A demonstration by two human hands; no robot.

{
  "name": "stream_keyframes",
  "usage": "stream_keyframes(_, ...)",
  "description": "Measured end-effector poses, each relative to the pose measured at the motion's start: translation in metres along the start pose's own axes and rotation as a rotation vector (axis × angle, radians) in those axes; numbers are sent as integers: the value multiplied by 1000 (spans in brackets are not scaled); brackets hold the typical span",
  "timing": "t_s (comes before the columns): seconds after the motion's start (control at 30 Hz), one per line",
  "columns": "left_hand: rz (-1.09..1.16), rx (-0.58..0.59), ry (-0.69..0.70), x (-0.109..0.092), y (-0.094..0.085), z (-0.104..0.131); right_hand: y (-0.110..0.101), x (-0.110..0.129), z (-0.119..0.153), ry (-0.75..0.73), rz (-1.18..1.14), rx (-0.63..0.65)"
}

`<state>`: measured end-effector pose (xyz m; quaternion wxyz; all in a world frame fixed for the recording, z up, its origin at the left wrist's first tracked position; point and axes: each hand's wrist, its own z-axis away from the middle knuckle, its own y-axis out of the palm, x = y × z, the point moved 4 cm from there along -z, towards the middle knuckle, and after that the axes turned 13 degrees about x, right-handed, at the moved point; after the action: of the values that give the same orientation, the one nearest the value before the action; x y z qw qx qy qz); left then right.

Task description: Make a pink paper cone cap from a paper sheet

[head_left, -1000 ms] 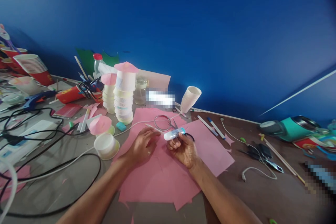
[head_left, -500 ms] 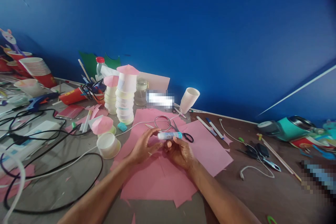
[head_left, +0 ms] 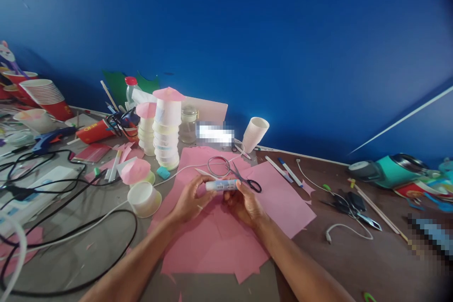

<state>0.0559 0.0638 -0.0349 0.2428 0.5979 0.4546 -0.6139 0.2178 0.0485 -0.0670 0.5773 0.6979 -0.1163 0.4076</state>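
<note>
A glue stick (head_left: 220, 186) with a pale label lies crosswise between my two hands, above the pink paper (head_left: 208, 255). My left hand (head_left: 191, 200) closes on its left end with thumb and fingers. At the other end, my right hand (head_left: 246, 203) grips it, the thumb on top and the other fingers curled beneath. Just beyond the right hand, scissors (head_left: 253, 185) with black handles rest on the paper. Past the glue stick lies a coil of pale cable (head_left: 216, 165).
Towers of white paper cups (head_left: 166, 137) with pink tops stand behind on the left. A single white cup (head_left: 141, 198) is nearer. Black cables (head_left: 136, 226) loop across the left side. Markers (head_left: 290, 172) lie at right, a stack of cups (head_left: 255, 133) by the blue wall.
The glue stick has turned and shifted slightly left, its label now facing me more. My right thumb and fingers have moved onto its right end. My left fingers have closed in on the left end.
</note>
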Motion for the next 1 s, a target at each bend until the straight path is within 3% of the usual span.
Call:
stream_keyframes(0.17, -28, -19, 17, 4, -3, -2, -4, 3, 1, -54, 189, -139)
stream_keyframes(0.3, -49, -17, 18, 5, -5, -3, -3, 3, 2, -93, 253, -171)
stream_keyframes(0.47, -36, -10, -5, 0, -5, -3, -1, 8, 2, -145, 317, -131)
stream_keyframes(1.0, -57, -18, 1, 3, -9, 0, -8, 27, 3, -104, 463, 48)
